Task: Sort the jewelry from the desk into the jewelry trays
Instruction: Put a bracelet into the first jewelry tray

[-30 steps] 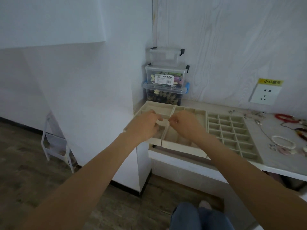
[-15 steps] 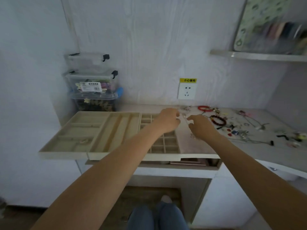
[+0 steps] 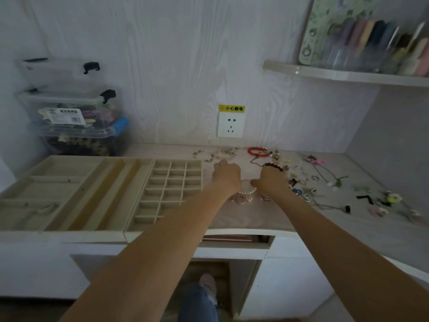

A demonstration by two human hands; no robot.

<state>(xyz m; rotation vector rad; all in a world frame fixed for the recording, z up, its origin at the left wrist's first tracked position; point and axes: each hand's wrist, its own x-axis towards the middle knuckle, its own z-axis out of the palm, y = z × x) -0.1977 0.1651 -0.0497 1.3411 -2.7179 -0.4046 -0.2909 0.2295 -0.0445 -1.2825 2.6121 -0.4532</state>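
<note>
your left hand [image 3: 226, 175] is out over the desk [image 3: 243, 217], knuckles up, fingers curled under; i can't tell if it has hold of anything. your right hand [image 3: 271, 182] sits just at its 3 o'clock, thumb pointing left, grip hidden too. a pearl bracelet [image 3: 248, 192] lies between your wrists. loose jewelry [image 3: 308, 180] spreads from 12 to 3 o'clock. the trays [image 3: 92, 196] sit at 9 o'clock, the grid tray [image 3: 171, 189] nearest.

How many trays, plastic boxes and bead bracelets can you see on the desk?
Jewelry trays: 2, a long-slot tray and a grid tray
Clear plastic boxes: 3, stacked
Bead bracelets plainly visible: 3, red, dark, pearl
Total: 8
</note>
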